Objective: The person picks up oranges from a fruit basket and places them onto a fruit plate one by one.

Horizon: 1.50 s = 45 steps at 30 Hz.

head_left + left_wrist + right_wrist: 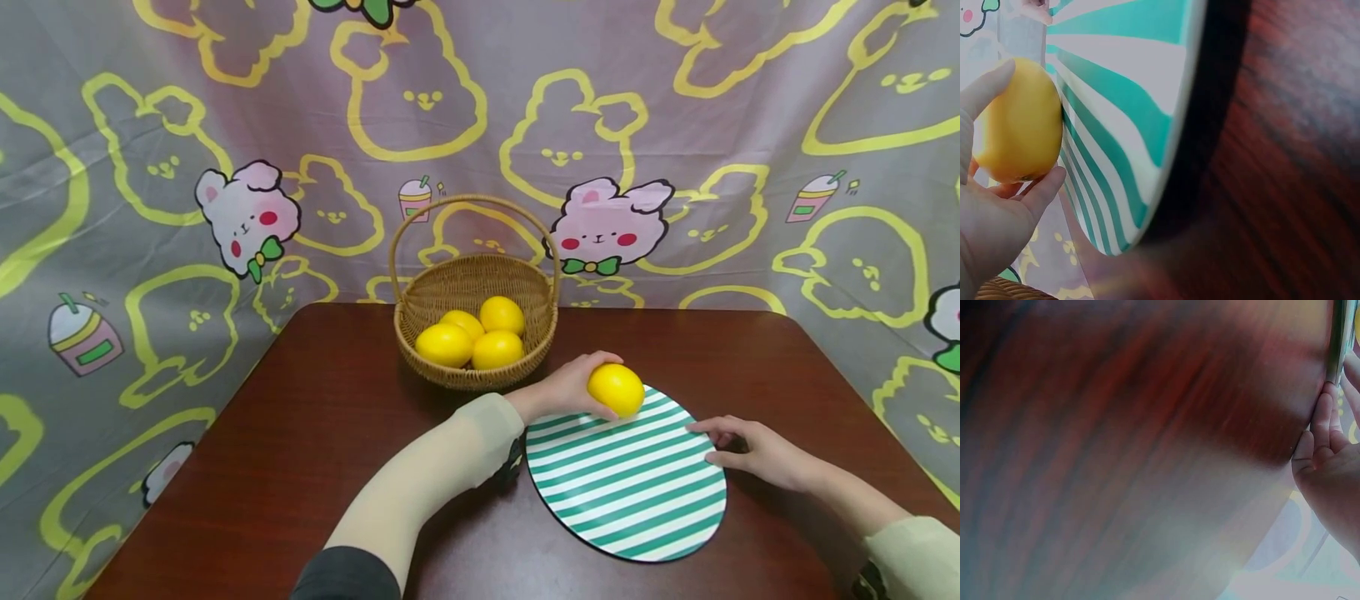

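My left hand (576,390) holds a yellow lemon (617,391) between thumb and fingers, over the far part of a round board (630,492) with green and white stripes. In the left wrist view, the lemon (1022,122) is right at the striped surface, its brown end toward the fingertips. At the board's right rim, my right hand (765,454) has its forefinger and thumb tips on the edge. The right wrist view shows its other fingers (1322,422) loosely bent on the table beside that rim. Behind the left hand, several lemons (444,345) lie in a wicker basket (480,379).
The basket's tall arched handle (472,198) rises at the table's back, close to the left forearm. A patterned cloth (487,108) hangs behind and at both sides of the dark reddish wooden table (247,467).
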### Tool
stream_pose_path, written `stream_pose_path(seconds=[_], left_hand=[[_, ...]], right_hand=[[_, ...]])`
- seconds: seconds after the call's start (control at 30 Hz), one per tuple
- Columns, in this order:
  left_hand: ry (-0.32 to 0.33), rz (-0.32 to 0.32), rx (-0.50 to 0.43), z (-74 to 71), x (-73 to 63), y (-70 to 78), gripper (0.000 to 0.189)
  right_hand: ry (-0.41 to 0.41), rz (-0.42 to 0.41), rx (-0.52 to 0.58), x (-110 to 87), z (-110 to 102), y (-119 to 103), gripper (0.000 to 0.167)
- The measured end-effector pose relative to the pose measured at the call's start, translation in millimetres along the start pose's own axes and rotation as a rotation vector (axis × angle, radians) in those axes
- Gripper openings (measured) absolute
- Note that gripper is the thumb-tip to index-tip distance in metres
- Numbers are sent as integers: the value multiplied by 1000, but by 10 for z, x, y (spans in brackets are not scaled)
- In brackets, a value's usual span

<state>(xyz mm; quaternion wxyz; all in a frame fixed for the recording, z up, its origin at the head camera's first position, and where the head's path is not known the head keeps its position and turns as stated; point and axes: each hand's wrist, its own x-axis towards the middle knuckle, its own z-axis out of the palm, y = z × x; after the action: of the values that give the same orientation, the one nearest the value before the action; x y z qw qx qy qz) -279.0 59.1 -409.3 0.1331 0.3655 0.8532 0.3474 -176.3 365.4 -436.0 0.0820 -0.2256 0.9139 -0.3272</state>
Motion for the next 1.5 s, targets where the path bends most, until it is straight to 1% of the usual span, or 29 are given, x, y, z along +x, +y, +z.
stream_pose_path(seconds=[0.23,0.4,0.67,0.8,0.93,1.17,1.33,1.5], left_hand=[[-6,-1,0,-12,14,4,82],[-4,-3,10,-25,27,-2,83],[3,1,37,-48,-10,24,85],[1,12,45,-72,-36,55,85],[5,46,42,-114,-71,111,84],[10,111,36,-199,-144,240,81],[10,152,14,-290,-257,324,79],[11,185,-24,-365,-388,330,79]], right_hand=[[11,-34,-9,4,3,4,43],[7,-14,-12,13,-4,-3,44],[7,-22,2,12,13,-4,44],[-2,-7,9,11,20,-6,45],[-3,6,1,5,16,-15,45],[-5,5,-2,0,13,0,45],[-10,6,3,7,19,11,45],[1,-28,-3,4,10,19,43]])
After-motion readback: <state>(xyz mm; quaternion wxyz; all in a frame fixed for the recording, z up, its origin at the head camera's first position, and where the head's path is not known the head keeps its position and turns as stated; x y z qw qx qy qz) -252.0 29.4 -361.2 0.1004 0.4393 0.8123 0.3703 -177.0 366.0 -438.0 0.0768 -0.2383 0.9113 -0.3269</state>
